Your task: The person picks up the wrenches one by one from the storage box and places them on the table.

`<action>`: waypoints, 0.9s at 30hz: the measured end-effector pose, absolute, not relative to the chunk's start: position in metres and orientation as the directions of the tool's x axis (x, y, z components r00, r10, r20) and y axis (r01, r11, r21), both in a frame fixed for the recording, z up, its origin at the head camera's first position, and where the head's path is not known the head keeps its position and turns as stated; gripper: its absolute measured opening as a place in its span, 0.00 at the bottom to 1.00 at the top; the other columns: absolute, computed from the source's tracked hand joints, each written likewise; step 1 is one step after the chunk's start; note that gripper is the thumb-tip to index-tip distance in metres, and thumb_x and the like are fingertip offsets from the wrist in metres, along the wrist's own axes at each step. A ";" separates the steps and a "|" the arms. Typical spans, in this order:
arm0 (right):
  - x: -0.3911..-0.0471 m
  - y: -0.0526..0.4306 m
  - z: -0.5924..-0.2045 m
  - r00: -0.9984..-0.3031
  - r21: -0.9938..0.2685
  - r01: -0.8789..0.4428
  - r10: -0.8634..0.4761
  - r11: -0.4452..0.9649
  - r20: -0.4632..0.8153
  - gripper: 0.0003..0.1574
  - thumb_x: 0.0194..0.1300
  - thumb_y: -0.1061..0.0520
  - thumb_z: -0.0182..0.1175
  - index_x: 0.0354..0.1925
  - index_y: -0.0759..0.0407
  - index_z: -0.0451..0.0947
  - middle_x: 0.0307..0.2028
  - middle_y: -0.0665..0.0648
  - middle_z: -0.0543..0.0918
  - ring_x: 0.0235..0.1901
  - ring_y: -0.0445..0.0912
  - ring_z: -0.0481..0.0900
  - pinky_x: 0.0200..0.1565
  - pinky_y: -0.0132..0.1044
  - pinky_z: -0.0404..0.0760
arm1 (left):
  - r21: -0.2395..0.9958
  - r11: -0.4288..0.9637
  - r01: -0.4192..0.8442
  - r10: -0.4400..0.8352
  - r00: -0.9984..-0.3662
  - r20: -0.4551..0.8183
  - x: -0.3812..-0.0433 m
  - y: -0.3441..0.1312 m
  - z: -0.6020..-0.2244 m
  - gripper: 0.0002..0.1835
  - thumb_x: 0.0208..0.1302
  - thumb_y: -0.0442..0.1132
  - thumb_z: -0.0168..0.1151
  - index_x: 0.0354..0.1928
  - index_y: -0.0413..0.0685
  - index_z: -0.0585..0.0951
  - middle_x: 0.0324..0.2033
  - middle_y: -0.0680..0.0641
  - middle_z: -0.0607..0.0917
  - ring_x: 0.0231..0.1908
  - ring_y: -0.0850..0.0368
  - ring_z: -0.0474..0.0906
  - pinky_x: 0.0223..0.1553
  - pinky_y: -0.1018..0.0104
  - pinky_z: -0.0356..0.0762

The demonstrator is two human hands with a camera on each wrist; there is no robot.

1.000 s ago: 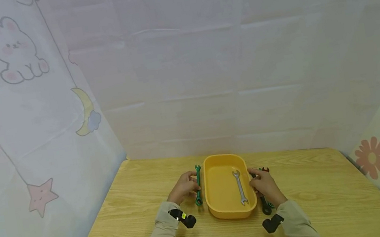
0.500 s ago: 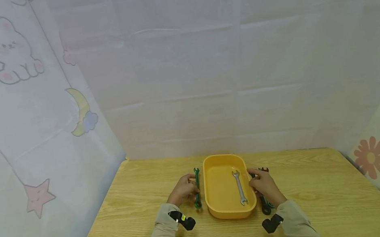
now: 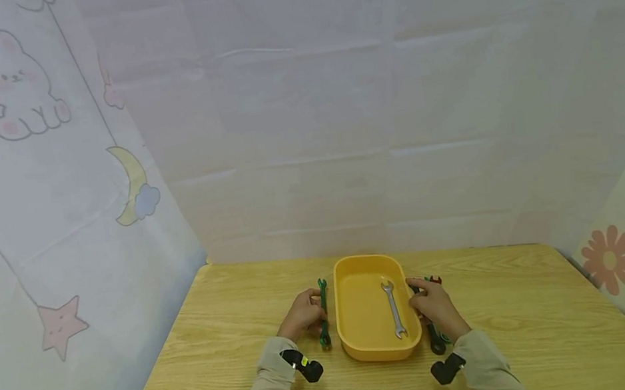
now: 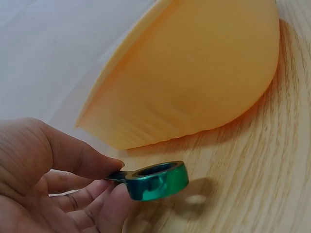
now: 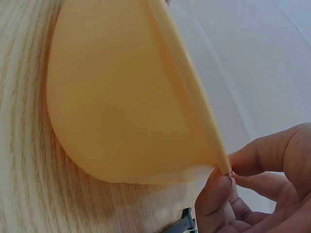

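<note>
My left hand [image 3: 304,314] pinches a green wrench [image 3: 325,318] just left of the yellow tray [image 3: 362,312]. In the left wrist view the thumb and fingers [image 4: 80,158] grip its shank. The shiny green ring end [image 4: 167,187] juts out above the table, casting a shadow. On the other side, my right hand [image 3: 435,306] pinches the tray's right rim, as the right wrist view shows with thumb and finger on the edge [image 5: 209,121]. Inside the tray lies a silver open-ended wrench [image 3: 394,311], near its right wall.
Beside the tray, partly under my right hand, lie a dark wrench [image 3: 436,341] and other tools with green [image 3: 446,338] and red [image 3: 436,279] parts. A wooden table [image 3: 526,325] carries everything, with a pale sheet [image 3: 302,122] hanging behind it.
My left hand has brought the green wrench slightly toward me and to the left. The right hand stays at the tray rim; the tray and silver wrench have not moved noticeably.
</note>
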State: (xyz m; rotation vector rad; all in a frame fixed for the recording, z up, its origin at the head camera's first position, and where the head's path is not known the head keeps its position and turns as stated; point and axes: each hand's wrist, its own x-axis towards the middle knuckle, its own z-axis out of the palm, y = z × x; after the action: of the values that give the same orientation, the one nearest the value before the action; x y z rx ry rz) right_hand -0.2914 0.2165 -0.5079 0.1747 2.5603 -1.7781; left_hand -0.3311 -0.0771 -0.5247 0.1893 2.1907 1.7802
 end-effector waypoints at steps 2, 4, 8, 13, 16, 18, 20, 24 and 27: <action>-0.291 0.216 -0.508 -0.993 -0.933 0.104 0.082 0.345 -0.080 0.38 0.52 0.67 0.53 0.63 0.57 0.64 0.24 0.67 0.75 0.15 0.47 0.70 0.19 0.46 0.77 | 0.967 0.229 -0.109 0.282 -0.944 -0.173 -0.332 -0.077 -0.527 0.33 0.46 0.22 0.54 0.60 0.36 0.64 0.28 0.41 0.78 0.18 0.53 0.77 0.16 0.61 0.76; -0.291 0.216 -0.508 -0.993 -0.932 0.104 0.082 0.347 -0.080 0.38 0.52 0.67 0.53 0.63 0.57 0.64 0.24 0.67 0.75 0.15 0.47 0.70 0.19 0.45 0.77 | 0.965 0.239 -0.106 0.275 -0.946 -0.172 -0.333 -0.076 -0.529 0.33 0.46 0.21 0.54 0.60 0.35 0.64 0.31 0.38 0.78 0.18 0.52 0.77 0.16 0.60 0.76; -0.290 0.216 -0.507 -0.994 -0.932 0.098 0.081 0.350 -0.075 0.37 0.52 0.67 0.53 0.63 0.58 0.64 0.24 0.67 0.75 0.15 0.49 0.70 0.19 0.46 0.76 | 0.961 0.261 -0.089 0.271 -0.949 -0.161 -0.334 -0.076 -0.532 0.34 0.46 0.22 0.54 0.61 0.35 0.64 0.32 0.38 0.77 0.18 0.53 0.75 0.15 0.61 0.75; -0.290 0.215 -0.506 -0.995 -0.931 0.091 0.077 0.353 -0.068 0.37 0.52 0.67 0.53 0.63 0.58 0.64 0.25 0.68 0.75 0.15 0.49 0.70 0.19 0.46 0.76 | 0.958 0.275 -0.075 0.273 -0.950 -0.152 -0.333 -0.076 -0.534 0.33 0.49 0.23 0.53 0.62 0.36 0.63 0.30 0.38 0.77 0.17 0.54 0.74 0.14 0.63 0.74; -0.289 0.215 -0.505 -0.995 -0.933 0.092 0.071 0.347 -0.072 0.37 0.52 0.67 0.53 0.63 0.57 0.63 0.26 0.69 0.75 0.16 0.50 0.70 0.19 0.46 0.76 | 0.955 0.288 -0.067 0.265 -0.953 -0.147 -0.333 -0.076 -0.534 0.33 0.48 0.23 0.53 0.61 0.36 0.64 0.30 0.38 0.77 0.17 0.55 0.74 0.14 0.63 0.74; -0.289 0.215 -0.505 -0.995 -0.934 0.093 0.071 0.344 -0.073 0.38 0.52 0.67 0.53 0.63 0.57 0.63 0.25 0.68 0.75 0.16 0.50 0.71 0.19 0.46 0.76 | 0.954 0.293 -0.064 0.260 -0.955 -0.144 -0.333 -0.076 -0.534 0.34 0.46 0.22 0.53 0.61 0.35 0.64 0.30 0.38 0.78 0.17 0.55 0.75 0.14 0.64 0.74; -0.290 0.215 -0.505 -0.995 -0.934 0.093 0.070 0.345 -0.073 0.38 0.52 0.67 0.53 0.63 0.57 0.63 0.23 0.66 0.75 0.16 0.51 0.71 0.19 0.45 0.76 | 0.951 0.304 -0.061 0.252 -0.957 -0.142 -0.334 -0.075 -0.534 0.34 0.45 0.22 0.54 0.61 0.35 0.64 0.30 0.39 0.78 0.17 0.55 0.75 0.14 0.64 0.74; -0.290 0.215 -0.506 -0.995 -0.932 0.093 0.074 0.349 -0.071 0.38 0.52 0.67 0.53 0.63 0.57 0.63 0.20 0.62 0.73 0.16 0.51 0.70 0.19 0.45 0.75 | 0.941 0.335 -0.051 0.230 -0.964 -0.134 -0.336 -0.074 -0.537 0.35 0.45 0.22 0.55 0.62 0.34 0.64 0.26 0.41 0.78 0.16 0.56 0.75 0.14 0.63 0.75; -0.290 0.216 -0.506 -0.995 -0.932 0.094 0.075 0.349 -0.072 0.38 0.52 0.67 0.53 0.63 0.57 0.63 0.19 0.62 0.73 0.15 0.51 0.70 0.19 0.45 0.75 | 0.928 0.369 -0.042 0.212 -0.969 -0.128 -0.336 -0.073 -0.539 0.36 0.45 0.22 0.57 0.62 0.34 0.64 0.24 0.43 0.79 0.16 0.57 0.75 0.15 0.63 0.76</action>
State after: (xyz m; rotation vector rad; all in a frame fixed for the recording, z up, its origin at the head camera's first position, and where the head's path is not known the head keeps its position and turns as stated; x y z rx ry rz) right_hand -0.2895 0.2157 -0.5064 0.1607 2.5665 -1.7755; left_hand -0.3360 -0.0733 -0.5387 0.1519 2.4043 1.6400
